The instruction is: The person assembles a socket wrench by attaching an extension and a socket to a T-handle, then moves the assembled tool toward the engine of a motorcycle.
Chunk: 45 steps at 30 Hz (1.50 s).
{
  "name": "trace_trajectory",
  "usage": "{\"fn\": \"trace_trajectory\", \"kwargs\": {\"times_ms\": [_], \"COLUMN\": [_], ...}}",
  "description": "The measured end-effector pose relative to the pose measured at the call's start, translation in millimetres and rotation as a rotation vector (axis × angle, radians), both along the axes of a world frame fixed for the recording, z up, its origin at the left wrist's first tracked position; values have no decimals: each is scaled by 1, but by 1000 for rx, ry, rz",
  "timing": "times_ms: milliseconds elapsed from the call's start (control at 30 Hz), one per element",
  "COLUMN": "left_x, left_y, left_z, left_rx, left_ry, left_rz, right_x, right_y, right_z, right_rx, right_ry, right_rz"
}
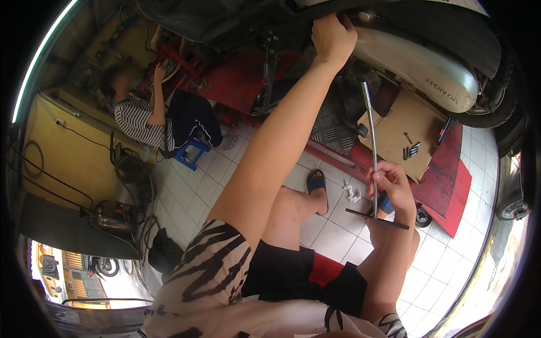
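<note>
My right hand (pixel 391 181) is closed round the shaft of a T-handle socket wrench (pixel 373 141). The long silver shaft stands nearly upright, socket end up, with its dark crossbar below the hand. My left arm stretches up to a motor scooter, where my left hand (pixel 334 44) is curled against the lower bodywork beside the silver engine cover (pixel 417 67). Its fingertips are partly hidden, and what they grip cannot be made out. Below the engine cover, several bolts (pixel 412 151) lie on a sheet of cardboard (pixel 397 121).
The cardboard rests on a red lift platform (pixel 445 191) beside a black tread plate (pixel 332 121). A crumpled white rag (pixel 353 191) lies on the tiled floor near my sandalled foot. At left, another person in a striped shirt (pixel 141 119) sits on a blue stool (pixel 191 153), hands at red metalwork.
</note>
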State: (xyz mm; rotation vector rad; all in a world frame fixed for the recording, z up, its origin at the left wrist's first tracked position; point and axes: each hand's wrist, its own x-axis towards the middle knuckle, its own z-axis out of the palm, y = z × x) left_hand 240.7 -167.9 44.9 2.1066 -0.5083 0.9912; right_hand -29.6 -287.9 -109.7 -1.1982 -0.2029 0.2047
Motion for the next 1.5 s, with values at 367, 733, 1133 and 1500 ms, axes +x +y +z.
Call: {"fn": "trace_trajectory", "kwargs": {"times_ms": [367,733,1133,1500], "left_x": [-162,-300,-271,-220], "left_y": [96,121,119,130], "left_z": [-87,-135,-85,-58], "left_rx": [-38,96,-74,32], "left_ry": [185,362,227,56], "left_rz": [-461,-627,-439,-351], "right_x": [6,17,77,126], "right_y": [7,30,72,94], "right_z": [-1,-3,98,103], "right_rx": [-23,96,129,286], "right_ry": [-28,-5,-78,-143], "right_rz": [-56,-136,-116,-77]}}
